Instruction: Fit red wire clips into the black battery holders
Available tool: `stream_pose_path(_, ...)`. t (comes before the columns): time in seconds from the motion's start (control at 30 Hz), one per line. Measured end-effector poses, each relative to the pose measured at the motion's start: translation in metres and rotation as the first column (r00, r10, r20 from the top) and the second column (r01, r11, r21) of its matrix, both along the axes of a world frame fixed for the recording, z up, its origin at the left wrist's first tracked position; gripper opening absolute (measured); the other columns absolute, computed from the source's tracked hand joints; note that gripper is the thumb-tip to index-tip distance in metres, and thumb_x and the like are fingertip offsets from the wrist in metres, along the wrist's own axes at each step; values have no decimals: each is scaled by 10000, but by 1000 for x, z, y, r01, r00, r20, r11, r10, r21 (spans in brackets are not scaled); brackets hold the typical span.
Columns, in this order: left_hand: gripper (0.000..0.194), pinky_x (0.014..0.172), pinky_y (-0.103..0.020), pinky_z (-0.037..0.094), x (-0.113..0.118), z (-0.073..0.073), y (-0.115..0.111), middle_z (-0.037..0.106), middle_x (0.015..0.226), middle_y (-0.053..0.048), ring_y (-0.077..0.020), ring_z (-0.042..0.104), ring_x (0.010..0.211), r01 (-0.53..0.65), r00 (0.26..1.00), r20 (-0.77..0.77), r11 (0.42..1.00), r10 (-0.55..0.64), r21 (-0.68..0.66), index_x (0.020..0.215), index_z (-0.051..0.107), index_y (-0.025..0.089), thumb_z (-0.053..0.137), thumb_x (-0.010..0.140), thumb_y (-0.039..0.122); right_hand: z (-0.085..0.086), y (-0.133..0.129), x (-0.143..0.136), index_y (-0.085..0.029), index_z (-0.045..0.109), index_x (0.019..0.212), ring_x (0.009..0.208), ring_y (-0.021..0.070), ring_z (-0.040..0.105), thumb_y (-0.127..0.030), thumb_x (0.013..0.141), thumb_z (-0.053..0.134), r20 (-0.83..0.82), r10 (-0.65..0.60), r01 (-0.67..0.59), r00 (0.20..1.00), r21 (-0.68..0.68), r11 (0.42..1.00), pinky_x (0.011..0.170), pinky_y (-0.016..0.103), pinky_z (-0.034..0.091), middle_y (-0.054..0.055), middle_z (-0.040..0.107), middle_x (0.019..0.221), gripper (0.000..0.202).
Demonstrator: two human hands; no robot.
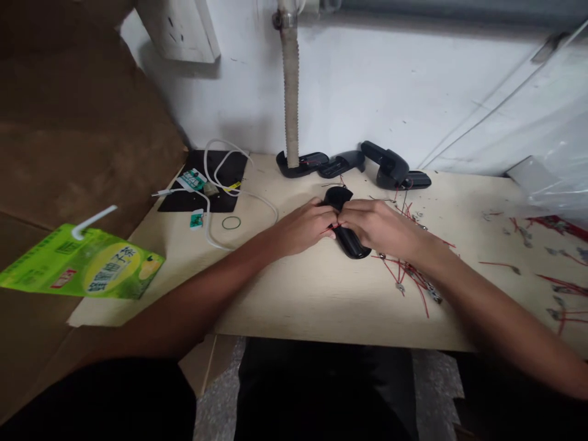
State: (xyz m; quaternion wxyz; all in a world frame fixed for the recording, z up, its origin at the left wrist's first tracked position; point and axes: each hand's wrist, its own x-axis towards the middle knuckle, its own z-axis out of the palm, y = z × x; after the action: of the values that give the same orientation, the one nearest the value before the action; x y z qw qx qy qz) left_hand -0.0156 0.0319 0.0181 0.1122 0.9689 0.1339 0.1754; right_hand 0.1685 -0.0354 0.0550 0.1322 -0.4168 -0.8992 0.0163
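A black plastic shell [353, 244] lies on the pale wooden table, tilted from upper left to lower right, with both hands over its middle. My left hand [309, 226] is closed at the shell's left side, and a short red wire shows by its fingertips. From the right, my right hand [370, 222] reaches over the shell with its fingers pinched together. The fingertips of both hands meet at the red wire, and what exactly each one grips is too small to tell.
Several black shells [342, 164] lie along the wall under a ribbed hose [291, 98]. Small parts with red wires [400, 286] are scattered at the right. At left are a white cable [209, 223], a black mat [177, 203] and a green drink carton [82, 263].
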Motion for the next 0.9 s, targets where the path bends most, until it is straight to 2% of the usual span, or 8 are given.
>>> stream_pose_path(0.1,82,859,-343,419,0,-3,2,660,933,-53,-191,560,906,10,1000,29,1000,-9,-20,899,616,155,588,873,227,-3,0,5,-153,575,767,662,135,512,-138,902,456,-152,-18,8,988,-63,998,602,262,387,46,570,775,180)
stream_pose_path(0.23,69,850,-334,407,1,-5,3,677,954,-53,-178,559,871,39,998,50,998,-37,-40,854,620,150,601,862,216,-12,-1,10,-159,594,826,615,114,513,-203,863,585,-315,-57,30,947,-92,995,580,249,387,23,587,758,58)
stream_pose_path(0.37,96,836,-331,410,1,-6,2,693,954,-57,-179,564,866,36,998,56,999,-34,-39,843,639,150,604,861,237,-21,-1,9,-157,560,754,598,115,487,-264,839,630,-401,-150,135,903,-65,989,561,252,378,11,546,708,153)
stream_pose_path(0.47,73,829,-333,420,1,-5,2,705,978,-53,-180,575,874,30,995,93,998,-25,-47,845,666,162,627,842,224,-27,0,8,-164,550,803,604,123,471,-347,795,680,-475,-245,230,845,-90,969,561,262,392,12,534,735,224)
stream_pose_path(0.57,64,807,-331,434,1,-4,3,721,909,-37,-174,575,819,18,990,142,998,-10,-53,813,686,168,641,829,211,-29,0,8,-179,540,879,651,137,496,-372,745,715,-529,-347,304,775,-169,938,593,287,428,35,554,851,294)
stream_pose_path(0.67,81,766,-315,456,0,-1,3,728,873,-23,-177,570,815,-19,978,205,999,29,-50,789,703,186,652,822,240,-29,-1,5,-191,491,942,692,140,530,-356,745,694,-599,-422,273,680,-326,905,610,305,459,55,546,977,328)
stream_pose_path(0.77,105,753,-303,475,-1,3,1,730,864,-20,-179,579,830,-19,971,239,999,9,39,798,711,189,638,837,253,-28,-3,1,-198,426,939,761,149,553,-333,755,665,-673,-436,192,598,-408,893,663,324,487,51,526,987,331)
stream_pose_path(0.9,100,802,-302,479,-3,8,-2,728,872,-26,-175,601,864,28,961,263,977,-84,210,790,700,163,638,837,225,-30,-4,-5,-225,337,896,850,179,553,-321,715,685,-718,-454,183,527,-426,886,693,347,496,33,512,935,405)
